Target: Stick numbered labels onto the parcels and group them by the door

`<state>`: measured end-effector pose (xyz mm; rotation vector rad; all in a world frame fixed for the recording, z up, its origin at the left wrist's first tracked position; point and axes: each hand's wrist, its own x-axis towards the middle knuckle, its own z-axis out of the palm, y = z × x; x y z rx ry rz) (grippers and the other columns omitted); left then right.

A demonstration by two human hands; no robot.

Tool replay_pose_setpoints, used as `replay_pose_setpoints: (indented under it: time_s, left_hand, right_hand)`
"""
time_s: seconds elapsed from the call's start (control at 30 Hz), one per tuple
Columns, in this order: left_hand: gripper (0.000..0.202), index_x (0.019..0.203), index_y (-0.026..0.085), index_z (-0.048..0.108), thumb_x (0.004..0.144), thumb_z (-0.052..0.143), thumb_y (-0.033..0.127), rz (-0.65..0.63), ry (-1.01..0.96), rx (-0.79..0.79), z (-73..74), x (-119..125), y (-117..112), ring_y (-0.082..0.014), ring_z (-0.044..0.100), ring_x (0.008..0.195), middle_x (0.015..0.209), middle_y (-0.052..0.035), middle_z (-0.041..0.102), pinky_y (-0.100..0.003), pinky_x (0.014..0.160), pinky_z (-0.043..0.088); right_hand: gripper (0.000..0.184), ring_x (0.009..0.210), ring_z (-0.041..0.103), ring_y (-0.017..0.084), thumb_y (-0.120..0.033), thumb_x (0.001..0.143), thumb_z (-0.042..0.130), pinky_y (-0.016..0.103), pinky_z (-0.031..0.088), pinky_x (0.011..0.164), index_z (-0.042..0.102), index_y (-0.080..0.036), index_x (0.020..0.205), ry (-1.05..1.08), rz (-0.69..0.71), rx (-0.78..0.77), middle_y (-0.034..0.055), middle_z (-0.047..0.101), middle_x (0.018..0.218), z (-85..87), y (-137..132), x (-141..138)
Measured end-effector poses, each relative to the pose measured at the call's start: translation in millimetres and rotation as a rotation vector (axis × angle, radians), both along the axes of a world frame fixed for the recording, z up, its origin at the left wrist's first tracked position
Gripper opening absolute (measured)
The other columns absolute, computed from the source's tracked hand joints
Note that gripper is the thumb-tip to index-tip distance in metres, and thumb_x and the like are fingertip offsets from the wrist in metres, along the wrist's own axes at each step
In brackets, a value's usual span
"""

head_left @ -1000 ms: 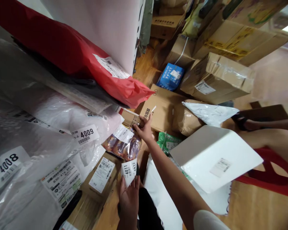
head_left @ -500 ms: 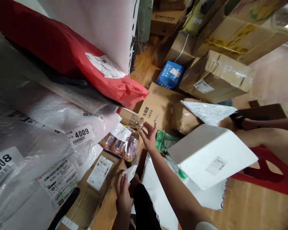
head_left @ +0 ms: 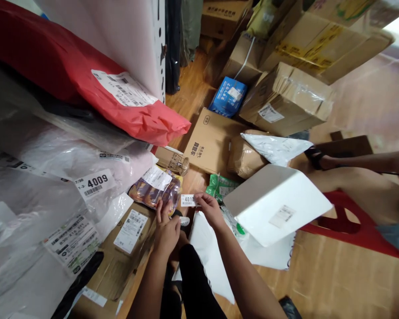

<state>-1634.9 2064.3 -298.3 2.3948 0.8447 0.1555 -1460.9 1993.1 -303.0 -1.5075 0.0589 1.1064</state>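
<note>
My right hand (head_left: 210, 209) pinches a small white number sticker (head_left: 188, 200) that reads 4010, held just above the floor. My left hand (head_left: 166, 228) sits close beside it, fingers curled round a white strip of label backing (head_left: 184, 220). Just beyond the left fingertips lies a clear bag of purple and orange snacks (head_left: 154, 193) with a white shipping label. A small brown box (head_left: 171, 160) lies past that bag. A green packet (head_left: 222, 186) lies to the right of my right hand.
Grey and white plastic parcels with stickers 4009 (head_left: 93, 183) pile up at left under a red bag (head_left: 96, 95). Cardboard boxes (head_left: 211, 141) and a white foam box (head_left: 275, 203) crowd the wooden floor. Another person's leg and sandalled foot (head_left: 349, 162) rest over a red stool (head_left: 346, 219).
My right hand drew back from the small brown box towards me and now pinches a sticker. The left hand lowered the label strip and closed in beside the right. The view shifted left.
</note>
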Motion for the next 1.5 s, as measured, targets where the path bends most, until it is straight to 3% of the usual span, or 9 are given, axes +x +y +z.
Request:
replay_pose_setpoints:
  time_s: [0.23, 0.73, 0.97, 1.17, 1.5]
  left_hand:
    - [0.017, 0.09, 0.02, 0.072, 0.088, 0.055, 0.019, 0.059, -0.019, -0.023, 6.1, 1, 2, -0.0361, 0.023, 0.144, 0.133, -0.012, 0.037, -0.053, 0.113, 0.038]
    - [0.019, 0.093, 0.021, 0.074, 0.088, 0.055, 0.02, 0.056, -0.026, -0.085, 3.0, -6, 4, -0.0349, 0.029, 0.142, 0.135, -0.0108, 0.034, -0.051, 0.112, 0.039]
    - [0.018, 0.092, 0.021, 0.072, 0.09, 0.054, 0.021, 0.075, -0.049, -0.163, 2.7, -8, 5, -0.0305, 0.038, 0.137, 0.137, -0.0099, 0.034, -0.047, 0.112, 0.041]
    - [0.016, 0.09, 0.021, 0.072, 0.088, 0.056, 0.02, 0.091, -0.068, -0.171, 0.9, -9, 4, -0.0294, 0.035, 0.138, 0.138, -0.0086, 0.035, -0.047, 0.115, 0.037]
    - [0.017, 0.093, 0.021, 0.071, 0.09, 0.055, 0.023, 0.129, -0.043, -0.215, 4.5, -5, 3, -0.0258, 0.049, 0.126, 0.135, -0.0094, 0.039, -0.043, 0.107, 0.046]
  right_hand:
    - [0.04, 0.053, 0.053, 0.012, -0.057, 0.065, 0.075, 0.023, 0.045, 0.041, 0.066, -0.019, 0.072, -0.022, 0.038, 0.009, 0.0, 0.062, 0.063, 9.4, 13, 0]
    - [0.045, 0.052, 0.055, 0.011, -0.059, 0.061, 0.078, 0.02, 0.046, 0.041, 0.066, -0.017, 0.071, -0.002, -0.011, -0.022, -0.001, 0.06, 0.061, 9.7, 13, -10]
    - [0.044, 0.054, 0.058, 0.011, -0.057, 0.058, 0.079, 0.021, 0.048, 0.043, 0.066, -0.017, 0.07, 0.034, -0.072, -0.045, -0.0013, 0.062, 0.061, 15.2, 10, -17]
    - [0.044, 0.05, 0.059, 0.011, -0.057, 0.057, 0.079, 0.02, 0.046, 0.041, 0.066, -0.017, 0.07, 0.065, -0.072, -0.06, -0.0014, 0.063, 0.058, 22.4, 7, -26]
    - [0.044, 0.053, 0.06, 0.012, -0.055, 0.058, 0.079, 0.02, 0.047, 0.043, 0.066, -0.016, 0.073, 0.036, -0.081, -0.089, -0.0022, 0.061, 0.06, 23.0, 2, -27]
